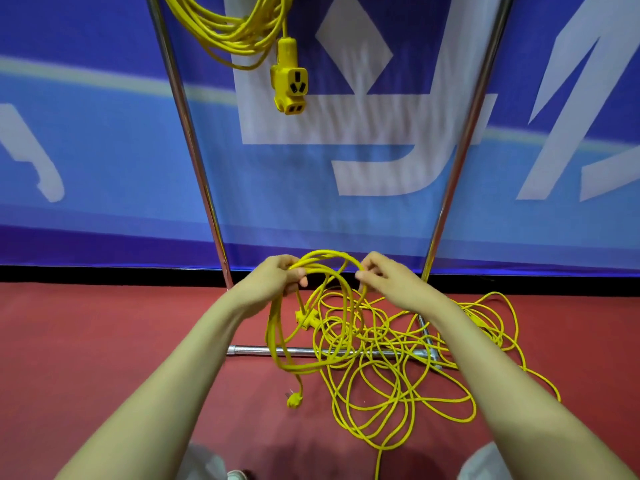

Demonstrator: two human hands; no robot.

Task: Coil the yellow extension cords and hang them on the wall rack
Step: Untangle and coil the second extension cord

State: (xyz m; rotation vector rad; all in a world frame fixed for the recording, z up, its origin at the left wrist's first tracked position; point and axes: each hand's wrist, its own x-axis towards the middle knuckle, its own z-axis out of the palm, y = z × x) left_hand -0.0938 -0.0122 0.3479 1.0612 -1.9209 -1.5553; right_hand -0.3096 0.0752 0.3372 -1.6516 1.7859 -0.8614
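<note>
I am watching, through the head-worn camera, two bare arms reaching forward over the rack's floor bar (256,350), a shiny metal tube lying on the red floor (104,341). Above the bar's left end, the left hand (273,282) is curling its fingers round the top of a half-made coil (277,337) of yellow cord. The coil's loops are hanging down across the bar, and its plug (294,400) is sitting at the lowest end, on the near side of the bar; I cannot tell whether it is touching the floor. Above the bar's middle, the right hand (391,282) is pinching one strand of the same cord between thumb and fingertips, at the crest of the top loop. The rest of the cord is lying as a loose tangle (398,382) over the bar's right half, spreading to both sides of it. Just behind the bar, a yellow socket block (304,318) is lying partly hidden by loops. High above the bar, a finished coil (239,29) is hanging between the rack's upright poles (194,150), its socket end (289,81) dangling below. Behind the bar, a blue banner (104,150) is filling the background.
</note>
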